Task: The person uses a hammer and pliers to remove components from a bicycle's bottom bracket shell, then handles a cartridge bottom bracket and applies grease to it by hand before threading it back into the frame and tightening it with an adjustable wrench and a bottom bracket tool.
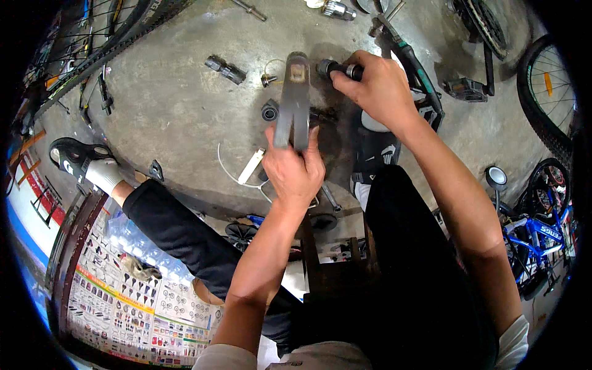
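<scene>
My left hand is closed round the lower end of a grey metal crank arm, held upright and slightly blurred. A square hole shows near its top end. To the right, my right hand grips a short black cylindrical tool with a silver band, pointing left toward the crank arm but apart from it. On the floor left of the crank arm lie a small bolt and a black ring-shaped nut. A dark cylindrical part rests farther left.
A white plastic piece with a thin cable lies near my left wrist. A wrench sits between my feet. Bicycle wheels and a pedal stand at right, with a black-and-green bar beyond my right hand.
</scene>
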`<state>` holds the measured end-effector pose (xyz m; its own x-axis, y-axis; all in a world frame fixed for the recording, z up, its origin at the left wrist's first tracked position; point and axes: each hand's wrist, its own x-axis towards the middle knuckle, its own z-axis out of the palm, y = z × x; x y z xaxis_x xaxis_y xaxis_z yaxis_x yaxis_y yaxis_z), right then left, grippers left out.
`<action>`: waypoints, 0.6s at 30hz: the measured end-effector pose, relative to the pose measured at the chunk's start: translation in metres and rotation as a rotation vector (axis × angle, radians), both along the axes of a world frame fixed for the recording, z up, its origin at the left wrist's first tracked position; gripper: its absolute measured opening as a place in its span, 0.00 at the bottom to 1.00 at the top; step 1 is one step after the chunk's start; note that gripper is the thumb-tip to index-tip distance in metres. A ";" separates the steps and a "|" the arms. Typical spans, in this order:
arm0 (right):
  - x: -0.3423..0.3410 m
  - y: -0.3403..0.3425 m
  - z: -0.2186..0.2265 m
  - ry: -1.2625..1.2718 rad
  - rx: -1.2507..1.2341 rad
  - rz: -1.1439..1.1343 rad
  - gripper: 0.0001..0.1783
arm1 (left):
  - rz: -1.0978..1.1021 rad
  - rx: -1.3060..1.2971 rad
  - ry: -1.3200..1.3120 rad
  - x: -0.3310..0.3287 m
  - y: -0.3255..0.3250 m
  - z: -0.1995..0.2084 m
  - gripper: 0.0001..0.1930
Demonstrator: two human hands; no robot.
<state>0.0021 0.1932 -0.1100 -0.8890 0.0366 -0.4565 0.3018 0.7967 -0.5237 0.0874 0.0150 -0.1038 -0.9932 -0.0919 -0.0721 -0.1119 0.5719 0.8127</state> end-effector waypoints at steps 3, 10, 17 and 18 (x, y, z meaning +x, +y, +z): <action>0.002 0.000 -0.003 0.000 0.001 0.008 0.26 | -0.160 -0.287 -0.311 0.001 0.000 -0.016 0.19; 0.002 0.001 -0.007 0.032 0.007 0.021 0.26 | -0.016 -0.021 -0.034 -0.007 -0.004 0.010 0.17; 0.002 0.004 -0.007 -0.008 0.036 -0.005 0.27 | -0.051 -0.190 -0.359 0.005 -0.003 -0.012 0.14; -0.001 0.004 -0.011 0.037 0.042 0.019 0.27 | 0.019 -0.102 -0.300 0.005 -0.004 -0.008 0.14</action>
<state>0.0013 0.1970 -0.1208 -0.9060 0.0382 -0.4214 0.2674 0.8237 -0.5001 0.0920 0.0107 -0.1114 -0.9270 -0.1318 -0.3512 -0.3494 0.6441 0.6805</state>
